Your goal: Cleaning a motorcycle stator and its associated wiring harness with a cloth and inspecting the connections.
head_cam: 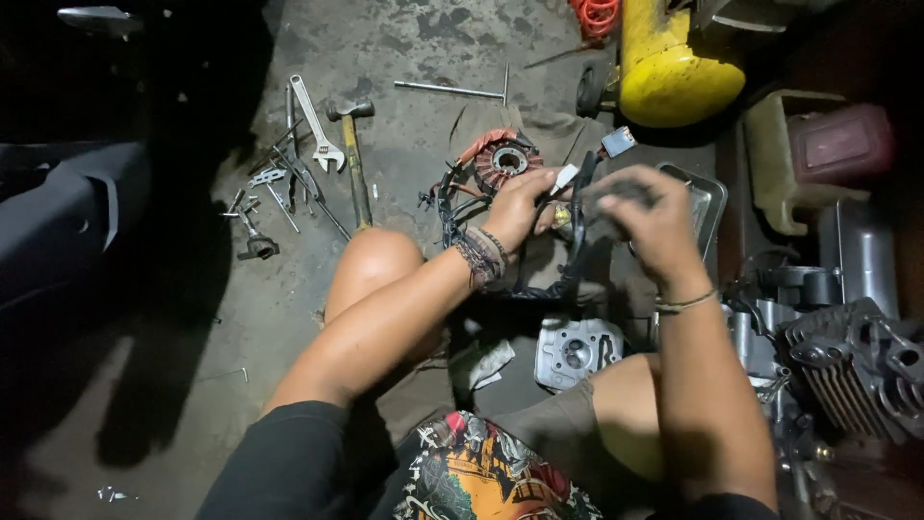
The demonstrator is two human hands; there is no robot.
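Both hands, left hand (pixel 520 207) and right hand (pixel 654 226), meet at frame centre over a wire harness (pixel 568 260). Wrench (pixel 318 125) and hammer (pixel 354 159) lie upper left; cylinder head (pixel 576 351) below; engine (pixel 857 371) right.

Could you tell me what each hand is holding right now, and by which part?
Both hands grip the black wiring harness of the coil stator: left hand near the white connector, right hand farther along; its fingers are motion-blurred.

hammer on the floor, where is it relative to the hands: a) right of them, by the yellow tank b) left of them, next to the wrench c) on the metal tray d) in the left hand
b: the hammer lies on the concrete left of both hands, just right of the wrench, well away from the yellow tank.
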